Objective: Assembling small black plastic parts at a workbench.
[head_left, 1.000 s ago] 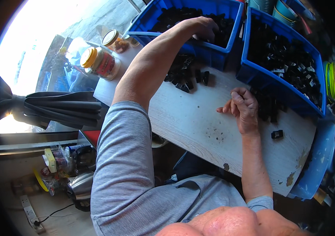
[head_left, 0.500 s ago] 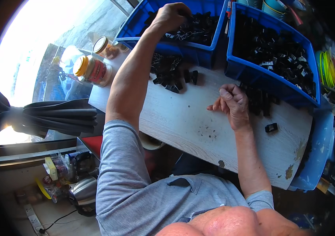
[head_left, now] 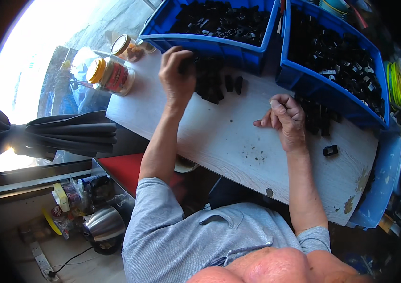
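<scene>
My left hand (head_left: pixel 178 78) is curled over the left end of a pile of small black parts (head_left: pixel 210 87) on the table. Black pieces show between its bent fingers and palm, but single ones cannot be told apart. My right hand (head_left: pixel 289 120) hovers over or rests on the table with fingers folded and thumb pressed to the forefinger. Anything inside that grip is hidden. Beside it, under the right bin, lies another heap of black parts (head_left: pixel 317 115). One loose black part (head_left: pixel 330 150) sits to its right. Two more black pieces (head_left: pixel 233 84) stand by the left pile.
Two blue bins full of black parts, the left bin (head_left: pixel 205 39) and the right bin (head_left: pixel 335 85), line the far side of the table (head_left: pixel 219 141). Jars stand at the left, one with a yellow lid (head_left: pixel 96 70). A light-blue tub (head_left: pixel 379 184) adjoins the right edge.
My left hand has come out of the left blue bin, back toward me, down to the pile in front of it. My right hand keeps its folded pose in nearly the same place.
</scene>
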`<action>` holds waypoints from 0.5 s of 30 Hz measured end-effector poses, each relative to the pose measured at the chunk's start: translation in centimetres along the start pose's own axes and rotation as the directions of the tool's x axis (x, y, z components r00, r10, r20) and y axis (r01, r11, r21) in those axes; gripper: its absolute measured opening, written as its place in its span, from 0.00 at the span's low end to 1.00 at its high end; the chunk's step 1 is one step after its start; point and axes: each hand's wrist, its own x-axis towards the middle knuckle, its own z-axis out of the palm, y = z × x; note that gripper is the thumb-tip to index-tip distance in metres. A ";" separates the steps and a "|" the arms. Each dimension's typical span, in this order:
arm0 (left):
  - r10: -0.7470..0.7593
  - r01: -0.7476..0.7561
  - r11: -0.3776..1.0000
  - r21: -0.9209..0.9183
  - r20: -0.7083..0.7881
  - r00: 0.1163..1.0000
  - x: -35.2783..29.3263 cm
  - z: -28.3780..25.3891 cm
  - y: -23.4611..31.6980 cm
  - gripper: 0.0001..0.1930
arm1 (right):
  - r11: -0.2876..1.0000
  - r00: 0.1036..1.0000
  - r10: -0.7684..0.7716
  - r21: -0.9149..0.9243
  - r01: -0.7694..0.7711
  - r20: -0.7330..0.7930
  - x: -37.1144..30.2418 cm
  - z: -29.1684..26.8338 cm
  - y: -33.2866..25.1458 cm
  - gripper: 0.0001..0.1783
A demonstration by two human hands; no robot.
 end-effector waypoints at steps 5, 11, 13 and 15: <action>-0.104 0.081 0.988 0.133 0.174 0.979 -2.5 1.1 -1.3 0.17 | 1.000 1.000 -0.005 -0.009 0.005 0.010 0.0 0.3 0.0 0.09; 0.022 -0.029 0.992 0.122 0.061 0.998 -1.5 1.2 0.1 0.18 | 1.000 1.000 -0.003 -0.009 0.003 0.005 0.0 0.4 -0.2 0.09; 0.098 -0.096 0.990 0.100 -0.020 0.995 0.2 0.7 0.4 0.18 | 0.999 1.000 -0.018 -0.046 0.018 -0.007 -0.1 0.4 -0.1 0.08; 0.189 -0.182 0.977 0.111 -0.056 0.980 3.4 0.0 0.9 0.19 | 0.999 1.000 -0.024 -0.039 0.024 -0.005 -0.1 0.1 -0.1 0.09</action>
